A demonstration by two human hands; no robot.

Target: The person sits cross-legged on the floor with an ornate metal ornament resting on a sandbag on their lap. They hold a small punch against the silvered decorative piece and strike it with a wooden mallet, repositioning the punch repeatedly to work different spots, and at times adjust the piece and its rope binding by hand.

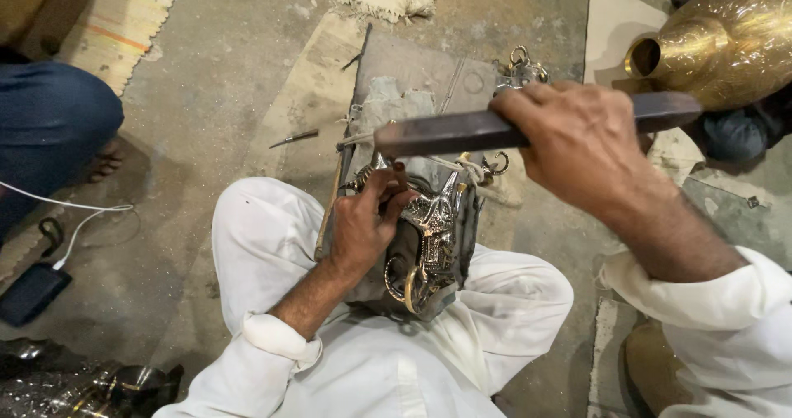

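I sit cross-legged in white clothes on a concrete floor. My right hand (pixel 582 146) grips a dark flat metal bar (pixel 445 133) and holds it raised and level above the work. My left hand (pixel 367 220) pinches a thin chisel-like tool (pixel 356 140) against an ornate silver and brass metal piece (pixel 433 228). That piece rests on a grey padded block (pixel 412 88) propped between my knees.
An engraved brass vessel (pixel 726 42) lies at the top right. A loose pointed tool (pixel 293 138) lies on the floor left of the block. Another person's blue-trousered leg (pixel 49 121) is at the left, near a white cable (pixel 74 207) and a dark pouch (pixel 31 292).
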